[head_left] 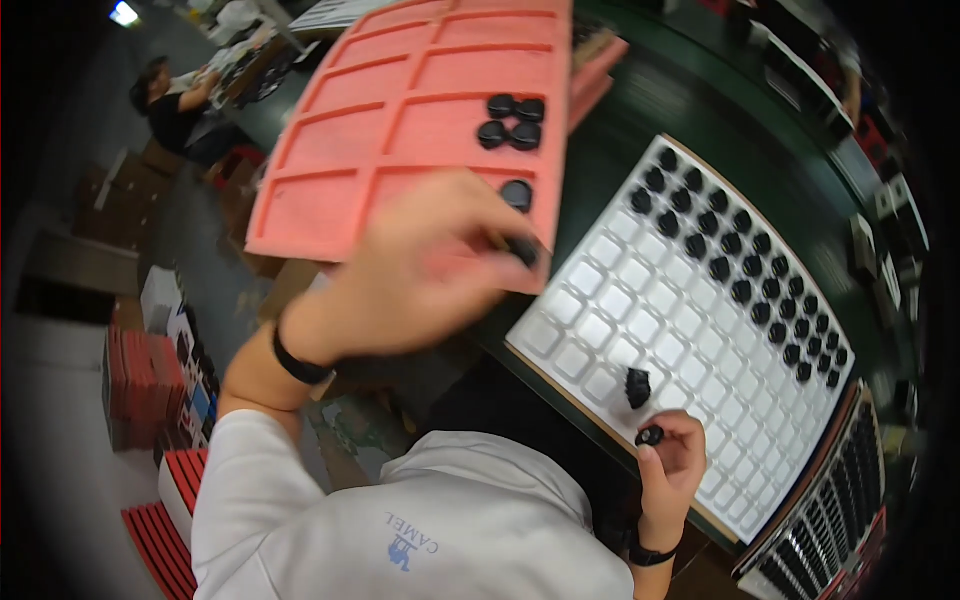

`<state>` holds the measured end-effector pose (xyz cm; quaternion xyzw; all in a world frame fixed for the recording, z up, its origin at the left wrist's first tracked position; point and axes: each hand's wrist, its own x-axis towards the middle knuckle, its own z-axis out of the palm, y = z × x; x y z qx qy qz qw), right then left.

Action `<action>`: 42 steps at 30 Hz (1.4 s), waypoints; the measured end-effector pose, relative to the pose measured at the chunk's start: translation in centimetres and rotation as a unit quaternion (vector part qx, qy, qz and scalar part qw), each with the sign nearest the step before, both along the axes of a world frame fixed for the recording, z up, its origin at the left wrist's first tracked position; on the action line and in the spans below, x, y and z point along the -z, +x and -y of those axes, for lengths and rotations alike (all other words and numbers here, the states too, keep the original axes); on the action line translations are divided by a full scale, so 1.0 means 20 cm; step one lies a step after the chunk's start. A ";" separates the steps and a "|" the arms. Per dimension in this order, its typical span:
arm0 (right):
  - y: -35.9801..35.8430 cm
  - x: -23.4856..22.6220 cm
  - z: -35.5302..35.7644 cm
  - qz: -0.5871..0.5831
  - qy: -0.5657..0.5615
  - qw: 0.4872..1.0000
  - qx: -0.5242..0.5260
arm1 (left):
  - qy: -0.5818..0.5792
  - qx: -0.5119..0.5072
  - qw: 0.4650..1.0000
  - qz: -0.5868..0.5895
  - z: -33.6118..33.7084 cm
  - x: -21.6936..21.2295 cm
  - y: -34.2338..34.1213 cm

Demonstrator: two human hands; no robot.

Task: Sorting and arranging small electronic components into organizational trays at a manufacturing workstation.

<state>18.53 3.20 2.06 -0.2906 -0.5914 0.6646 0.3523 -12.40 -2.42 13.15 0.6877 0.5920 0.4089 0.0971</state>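
Note:
My left hand (430, 260), smeared by motion, reaches over the near right corner of a pink compartment tray (330, 130). Its fingers are closed on a small black round part (521, 251). Beside it in the pink tray lies another black part (516, 195), with a cluster of several more (511, 122) in the compartment beyond. At the near edge of a white tray (620, 330) with many square pockets, my right hand (675, 455) pinches a black round part (650, 436) between thumb and fingers. A ridged black piece (638, 388) rests on the white tray close to it.
Rows of black parts (740, 240) fill the white tray's far side. A tray packed with dark pieces (825, 520) adjoins it on the right. Both stand on a dark green table (640, 90). Red stacks (145, 380) and boxes are at left; a seated person (185, 110) works farther off.

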 end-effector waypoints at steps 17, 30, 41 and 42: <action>-0.15 -0.07 0.01 -0.011 0.190 0.980 0.051 | 0.027 0.143 0.928 0.343 -0.02 0.50 0.56; -0.15 -0.04 -0.04 0.047 0.336 0.939 0.065 | -0.136 0.190 0.836 0.497 -0.03 0.52 0.56; -0.15 -0.05 -0.04 0.097 0.456 0.879 0.094 | -0.154 0.181 0.810 0.536 -0.02 0.54 0.56; -0.15 -0.05 -0.03 0.095 0.456 0.880 0.092 | -0.153 0.178 0.811 0.535 -0.02 0.54 0.57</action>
